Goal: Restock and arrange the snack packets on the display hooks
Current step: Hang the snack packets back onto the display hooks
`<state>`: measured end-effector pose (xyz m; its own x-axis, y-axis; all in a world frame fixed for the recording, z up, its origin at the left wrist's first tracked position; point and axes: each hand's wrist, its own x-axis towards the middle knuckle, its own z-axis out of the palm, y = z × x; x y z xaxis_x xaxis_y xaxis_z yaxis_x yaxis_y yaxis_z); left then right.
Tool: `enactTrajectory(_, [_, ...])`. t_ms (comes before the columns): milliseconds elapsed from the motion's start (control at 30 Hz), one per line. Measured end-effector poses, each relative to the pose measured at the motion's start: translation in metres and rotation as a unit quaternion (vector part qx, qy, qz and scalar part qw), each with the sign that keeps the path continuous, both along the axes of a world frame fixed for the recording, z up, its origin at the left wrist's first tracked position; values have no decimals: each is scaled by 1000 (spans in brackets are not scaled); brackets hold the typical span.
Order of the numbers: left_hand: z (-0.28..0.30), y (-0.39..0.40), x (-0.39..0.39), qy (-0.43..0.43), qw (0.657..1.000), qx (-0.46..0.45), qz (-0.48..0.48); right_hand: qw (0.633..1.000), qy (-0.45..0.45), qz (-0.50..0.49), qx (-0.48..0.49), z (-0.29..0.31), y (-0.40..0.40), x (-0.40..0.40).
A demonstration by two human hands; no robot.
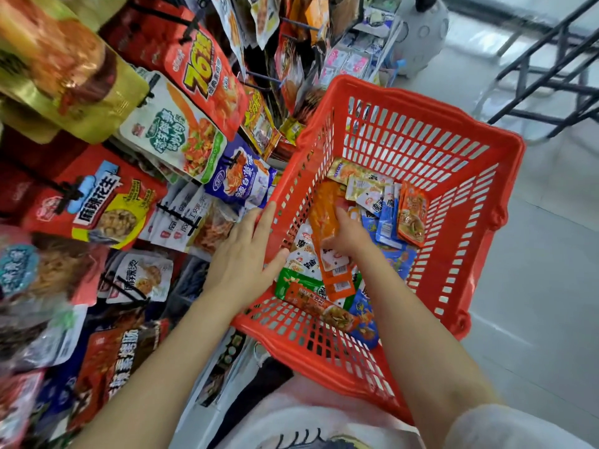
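A red plastic basket (pixel 453 176) holds several loose snack packets. Inside it, my right hand (pixel 348 234) grips a stack of long orange packets (pixel 324 215) with white hang tabs. My left hand (pixel 246 254) lies with straight fingers against the basket's left rim, holding nothing. To the left, the display hooks (pixel 181 218) carry hanging packets, among them a red peanut bag (pixel 100 202), a blue-and-white bag (pixel 240 176) and a red bag with yellow "76" (pixel 201 69).
A green packet (pixel 295 283), blue packets (pixel 389 215) and an orange-red packet (pixel 411 215) lie in the basket. A black metal frame (pixel 551 76) stands on the pale floor at the upper right. A grey rounded object (pixel 421 30) sits behind the rack's far end.
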<state>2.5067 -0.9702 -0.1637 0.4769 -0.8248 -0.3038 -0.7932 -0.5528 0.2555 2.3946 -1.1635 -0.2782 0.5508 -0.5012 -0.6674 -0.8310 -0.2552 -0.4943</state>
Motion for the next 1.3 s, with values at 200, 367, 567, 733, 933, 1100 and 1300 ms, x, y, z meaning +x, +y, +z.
enactTrajectory(200, [0,0,-3,-25,1000,3,-4,987,-90,-121,62,15,5,-11])
enactTrajectory(367, [7,-1,-6,-22,999,25,5,932,-262,-223,115,63,-2,-35])
enactTrajectory(567, [49,-23,-40,244,944,-184,125,889,-356,-203,204,133,9,-57])
enactTrajectory(733, [71,-39,-64,534,795,-149,245,859,-413,-215,215,161,24,-53])
enactTrajectory(933, [76,-29,-57,596,708,-220,309,866,-404,-228,186,179,29,-38])
enactTrajectory(1100, [68,-19,-54,597,647,-280,383,846,-401,-230,267,171,29,-31])
enactTrajectory(1300, [70,-5,-52,569,618,-318,440,840,-402,-227,285,155,37,-21])
